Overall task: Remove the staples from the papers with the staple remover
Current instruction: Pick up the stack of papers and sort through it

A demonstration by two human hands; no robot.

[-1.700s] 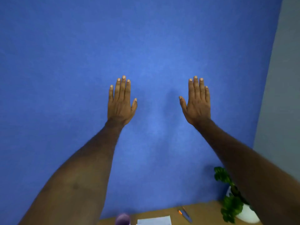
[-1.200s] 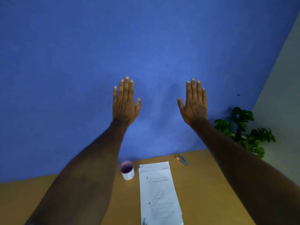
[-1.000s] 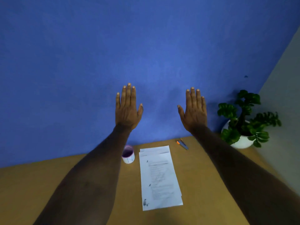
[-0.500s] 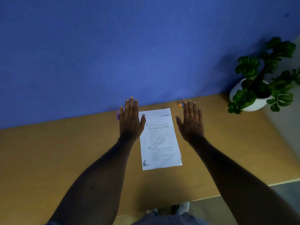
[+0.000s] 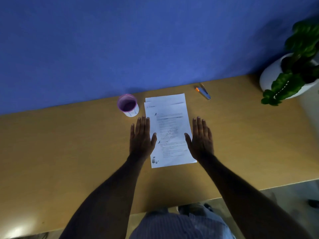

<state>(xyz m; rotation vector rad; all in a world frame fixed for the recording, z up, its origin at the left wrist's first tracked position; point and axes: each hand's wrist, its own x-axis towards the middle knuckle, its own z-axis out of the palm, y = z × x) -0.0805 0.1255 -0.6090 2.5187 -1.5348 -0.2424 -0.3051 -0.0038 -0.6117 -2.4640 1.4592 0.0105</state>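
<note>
A dim wooden desk [image 5: 69, 144] against a blue wall. From left: a purple-rimmed cup [image 5: 127, 105], then the left hand [image 5: 141, 138], flat with fingers straight, holding nothing, overlapping the papers' [image 5: 170, 130] left edge. The right hand [image 5: 201, 138], equally flat, covers their right edge. The staple remover [image 5: 203, 93] lies beyond, untouched; staples too small to see. A potted plant [image 5: 293, 66] is cut off at right

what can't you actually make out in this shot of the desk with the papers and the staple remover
All in the head view:
- Staples in the papers: too small and dim to find.
- Staple remover: small; its grip and jaws are unclear.
- Printed text: blurred, unreadable.
- Inside of the purple cup: dark, contents unclear.
- Potted plant: cut off by the right edge.
- Left hand and right hand: whether the palms touch the desk.
</note>
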